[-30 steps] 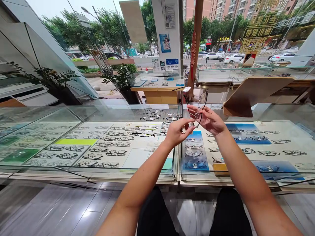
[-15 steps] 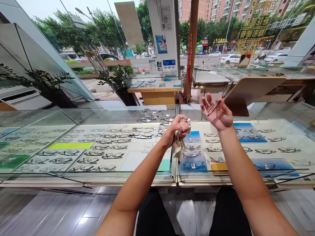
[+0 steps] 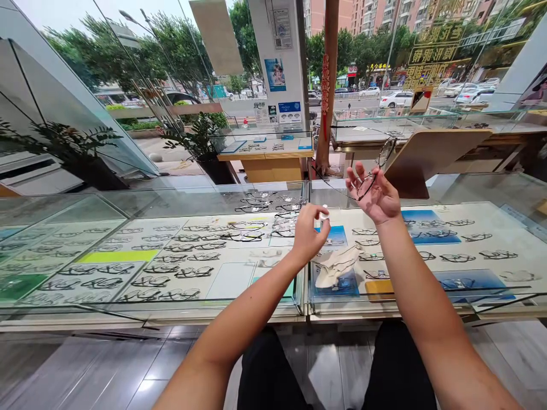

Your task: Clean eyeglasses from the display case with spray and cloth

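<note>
Bright window daylight — glass glare, edges bowed.

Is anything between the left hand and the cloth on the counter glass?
Nothing visible. The left hand, pinching a small white tag, is just above and left of the cloth, with only open air between. The right hand holds the glasses higher up, clear of that gap.

Glass counter (image 3: 171, 196) runs across room, rows of spectacle frames (image 3: 179, 250) under its top. Grey glossy floor (image 3: 85, 364) below counter. Beyond counter: full-height windows (image 3: 141, 74), daylight, trees and parked cars outside. Potted plants (image 3: 205, 136) and white pillar (image 3: 280, 62) behind counter. Second glass case (image 3: 384, 128) behind counter, right of pillar.
</note>
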A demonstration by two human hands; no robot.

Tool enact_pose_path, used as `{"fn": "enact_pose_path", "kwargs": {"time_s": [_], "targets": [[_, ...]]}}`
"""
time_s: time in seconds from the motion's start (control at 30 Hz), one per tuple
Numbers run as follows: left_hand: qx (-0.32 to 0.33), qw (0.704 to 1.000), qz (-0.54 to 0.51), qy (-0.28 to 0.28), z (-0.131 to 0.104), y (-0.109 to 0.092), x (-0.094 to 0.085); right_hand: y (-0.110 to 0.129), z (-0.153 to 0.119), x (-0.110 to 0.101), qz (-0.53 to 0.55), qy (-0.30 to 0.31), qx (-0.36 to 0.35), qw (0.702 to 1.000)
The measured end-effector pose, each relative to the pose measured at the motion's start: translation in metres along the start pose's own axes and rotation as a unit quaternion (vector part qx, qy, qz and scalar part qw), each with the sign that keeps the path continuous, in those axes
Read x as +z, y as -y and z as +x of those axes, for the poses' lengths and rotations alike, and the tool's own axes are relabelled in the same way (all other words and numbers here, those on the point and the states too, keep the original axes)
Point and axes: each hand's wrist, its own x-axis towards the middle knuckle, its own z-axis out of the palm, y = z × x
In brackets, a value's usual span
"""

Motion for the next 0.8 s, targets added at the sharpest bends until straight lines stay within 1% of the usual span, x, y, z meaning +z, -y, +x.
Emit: {"fn": "enact_pose_path", "kwargs": {"time_s": [0.03,0.07,0.1,0.13,0.27,0.33,0.37,0.4,0.47,0.5,0.53,0.6,0.67,0.73,0.8], "targets": [[-0.013,0.998,0.043,-0.045,0.002,0.005,0.001,0.000,0.000,0.000,0.016,0.001,0.001,1.000],[-0.029,0.995,0.071,-0.057,0.004,0.011,0.002,-0.001,0.000,-0.001,0.029,0.002,0.002,1.000],[-0.045,0.994,0.087,-0.043,0.006,0.017,0.004,-0.001,0.000,-0.001,0.037,0.004,0.001,0.999],[-0.060,0.993,0.098,-0.014,0.007,0.022,0.006,-0.001,0.000,-0.001,0.038,0.005,0.000,0.999],[-0.104,0.978,0.140,0.115,0.009,0.036,0.016,0.000,0.000,-0.001,-0.005,-0.003,-0.008,1.000],[-0.101,0.974,0.146,0.140,0.009,0.037,0.016,0.000,-0.001,0.000,-0.031,-0.012,-0.010,0.999],[-0.095,0.977,0.134,0.135,0.010,0.037,0.015,0.001,-0.001,0.000,-0.037,-0.016,-0.012,0.999],[-0.089,0.983,0.110,0.121,0.011,0.037,0.012,0.001,-0.002,0.000,-0.037,-0.017,-0.014,0.999],[-0.088,0.993,0.018,0.082,0.017,0.036,0.002,0.000,-0.002,0.000,-0.028,-0.017,-0.017,0.999],[-0.094,0.992,-0.045,0.066,0.020,0.036,-0.004,0.000,-0.002,0.001,-0.026,-0.017,-0.016,0.999],[-0.107,0.986,-0.114,0.056,0.024,0.036,-0.011,-0.001,-0.002,0.001,-0.029,-0.018,-0.013,0.999],[-0.148,0.956,-0.249,0.046,0.031,0.035,-0.024,-0.004,-0.002,0.004,-0.048,-0.019,0.001,0.999],[-0.197,0.913,-0.354,0.043,0.037,0.032,-0.035,-0.007,-0.002,0.008,-0.072,-0.015,0.018,0.997],[-0.237,0.872,-0.426,0.045,0.040,0.027,-0.042,-0.012,-0.002,0.013,-0.089,-0.009,0.035,0.995],[-0.257,0.841,-0.472,0.057,0.041,0.022,-0.047,-0.018,-0.003,0.019,-0.105,-0.002,0.057,0.993]]}}
